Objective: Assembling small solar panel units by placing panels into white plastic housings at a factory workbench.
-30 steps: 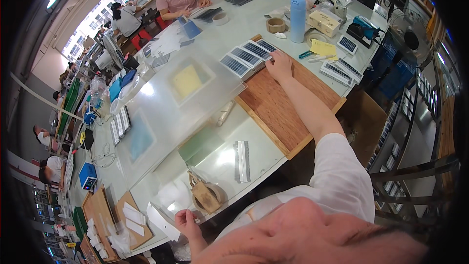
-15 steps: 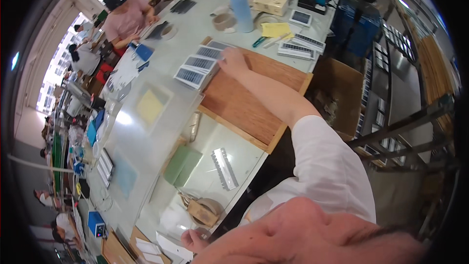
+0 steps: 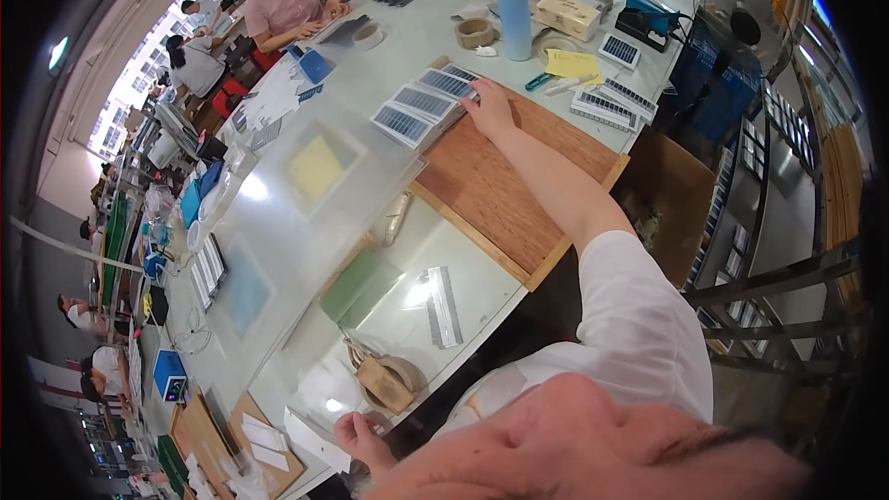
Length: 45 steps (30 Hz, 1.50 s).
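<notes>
My right hand (image 3: pixel 489 109) reaches to the far left end of a brown wooden board (image 3: pixel 500 190). Its fingers are closed around the right edge of the farthest of several stacks of small dark solar panels (image 3: pixel 449 81) with white edges. The stacks stand side by side in a row, the nearest solar panel stack (image 3: pixel 402 126) beside a clear sheet. Low in the view, my left hand (image 3: pixel 363 440) is held near the table's front edge, fingers curled together; what they hold, if anything, is hidden. Beside it lies a roll of tape with a wooden block (image 3: pixel 384 384).
A clear ruler (image 3: pixel 443 307) and a green sheet (image 3: pixel 359 287) lie nearby. Beyond the board stand a blue bottle (image 3: pixel 513 17), a tape roll (image 3: pixel 474 32) and more small panels (image 3: pixel 607 109). A cardboard box (image 3: pixel 671 199) is at the right. A person in pink (image 3: pixel 292 0) works across the table.
The view has shifted, so the table appears farther right. My right hand has settled at the right edge of the farthest panel stack, its fingers now sharp. My left hand remains low, fingers curled.
</notes>
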{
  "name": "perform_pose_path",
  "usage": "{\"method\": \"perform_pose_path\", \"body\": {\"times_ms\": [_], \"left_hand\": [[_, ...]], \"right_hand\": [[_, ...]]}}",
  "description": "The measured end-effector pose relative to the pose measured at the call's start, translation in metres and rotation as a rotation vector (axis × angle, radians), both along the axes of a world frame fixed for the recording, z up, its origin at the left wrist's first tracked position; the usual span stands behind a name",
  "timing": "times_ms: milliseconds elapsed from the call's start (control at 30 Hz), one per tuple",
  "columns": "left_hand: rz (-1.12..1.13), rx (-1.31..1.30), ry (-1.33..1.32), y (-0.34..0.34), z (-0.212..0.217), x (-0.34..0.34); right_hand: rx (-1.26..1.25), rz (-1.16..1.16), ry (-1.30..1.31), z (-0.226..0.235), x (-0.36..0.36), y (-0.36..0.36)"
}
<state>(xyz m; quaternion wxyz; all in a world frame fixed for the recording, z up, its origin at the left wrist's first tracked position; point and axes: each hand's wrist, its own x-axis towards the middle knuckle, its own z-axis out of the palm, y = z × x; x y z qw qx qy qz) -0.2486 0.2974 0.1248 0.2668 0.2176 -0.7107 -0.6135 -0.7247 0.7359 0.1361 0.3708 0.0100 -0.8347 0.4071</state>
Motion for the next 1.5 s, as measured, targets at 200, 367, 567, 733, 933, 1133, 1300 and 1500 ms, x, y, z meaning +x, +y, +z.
{"method": "perform_pose_path", "body": {"times_ms": [200, 367, 567, 733, 933, 1133, 1300, 1500], "left_hand": [[-0.003, 0.005, -0.018, 0.005, 0.006, -0.005], [-0.067, 0.006, 0.018, 0.006, 0.012, -0.006], [0.004, -0.009, -0.067, 0.005, 0.012, -0.005], [0.032, 0.023, -0.034, -0.002, -0.007, -0.001], [0.003, 0.026, -0.002, -0.007, -0.013, 0.003], [0.017, 0.016, -0.042, 0.002, 0.001, -0.006], [0.069, 0.012, -0.089, 0.003, 0.005, -0.005], [0.044, 0.036, -0.071, 0.002, 0.005, -0.002]], "right_hand": [[0.164, -0.020, 0.060, 0.002, 0.001, 0.001], [0.086, -0.204, -0.114, 0.003, -0.012, 0.011], [0.291, -0.356, -0.473, 0.007, -0.027, 0.050], [0.443, -0.300, -0.631, 0.018, -0.033, 0.047], [0.437, -0.281, -0.628, 0.023, -0.033, 0.042], [0.395, -0.290, -0.665, 0.022, -0.034, 0.047], [0.236, -0.261, -0.647, 0.026, -0.029, 0.046], [0.115, -0.296, -0.539, 0.019, -0.029, 0.049]]}}
